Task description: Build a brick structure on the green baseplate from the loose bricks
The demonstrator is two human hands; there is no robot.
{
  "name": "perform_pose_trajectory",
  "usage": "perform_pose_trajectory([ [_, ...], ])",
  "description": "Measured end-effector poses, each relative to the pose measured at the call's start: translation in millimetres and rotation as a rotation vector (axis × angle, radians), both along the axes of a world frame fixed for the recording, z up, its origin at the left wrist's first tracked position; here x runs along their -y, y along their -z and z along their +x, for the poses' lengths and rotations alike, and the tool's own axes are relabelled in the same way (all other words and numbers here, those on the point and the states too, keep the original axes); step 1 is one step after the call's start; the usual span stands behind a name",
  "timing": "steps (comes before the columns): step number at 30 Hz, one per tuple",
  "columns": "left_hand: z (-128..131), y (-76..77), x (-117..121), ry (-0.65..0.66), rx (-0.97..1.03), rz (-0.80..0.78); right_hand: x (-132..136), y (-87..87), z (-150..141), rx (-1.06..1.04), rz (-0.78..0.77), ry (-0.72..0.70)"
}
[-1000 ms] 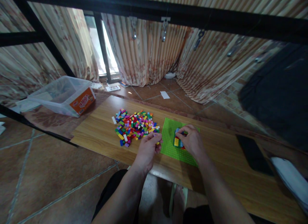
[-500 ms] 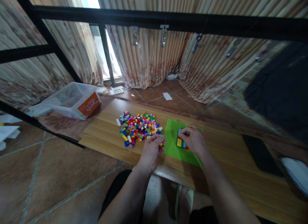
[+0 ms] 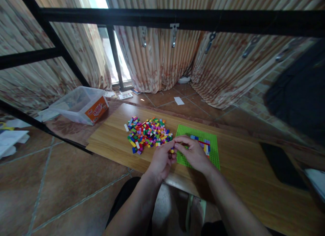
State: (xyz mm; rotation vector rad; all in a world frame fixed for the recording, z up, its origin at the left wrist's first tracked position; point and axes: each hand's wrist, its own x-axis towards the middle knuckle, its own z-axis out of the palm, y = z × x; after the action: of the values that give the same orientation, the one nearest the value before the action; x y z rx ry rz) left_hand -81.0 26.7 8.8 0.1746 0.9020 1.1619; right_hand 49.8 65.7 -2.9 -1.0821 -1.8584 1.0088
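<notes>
Here, pinching a small yellow brick (image 3: 172,150) in the left hand (image 3: 161,160) below centre, close beside the fingertips of the right hand (image 3: 193,152), too hidden to tell open or closed, between loose bricks (image 3: 149,131) left of centre and assembled bricks (image 3: 207,146) on the green baseplate (image 3: 214,158) at centre right.

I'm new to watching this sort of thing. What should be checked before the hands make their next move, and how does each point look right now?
1. Green studded plate lies on the wooden table: ok.
2. Loose bricks within easy reach, just beside the left hand: ok.
3. Bricks on the plate fully in view: not ok, the right hand seems to cover part.
4. Firm grip on the small yellow brick at the fingertips: cannot tell.
5. Bricks on the plate pressed down fully: cannot tell.
</notes>
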Motion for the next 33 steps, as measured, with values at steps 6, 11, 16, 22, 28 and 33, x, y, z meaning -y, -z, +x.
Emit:
perform_pose_trajectory([
  [6,-6.0,10.0,-3.2,-0.295,-0.189,0.094,-7.0,10.4,-12.2,0.182,0.075,0.202],
  [11,-14.3,14.9,-5.7,-0.384,-0.25,0.121,-11.1,16.5,-34.1,0.443,0.15,0.2],
  [16,-18.6,15.9,-6.0,-0.36,-0.21,0.134,-16.5,19.9,-52.6,0.488,0.144,0.173],
  [22,-18.8,14.3,-6.5,-0.301,-0.29,0.139,-17.5,14.7,-49.7,0.184,0.088,0.245],
  [28,-15.4,18.8,-4.4,-0.2,-0.578,0.268,-10.9,8.1,-32.6,-0.021,-0.028,0.083],
  [33,-13.0,21.2,-3.2,-0.147,-0.774,0.349,-10.0,3.9,-22.0,-0.105,-0.108,0.08],
])
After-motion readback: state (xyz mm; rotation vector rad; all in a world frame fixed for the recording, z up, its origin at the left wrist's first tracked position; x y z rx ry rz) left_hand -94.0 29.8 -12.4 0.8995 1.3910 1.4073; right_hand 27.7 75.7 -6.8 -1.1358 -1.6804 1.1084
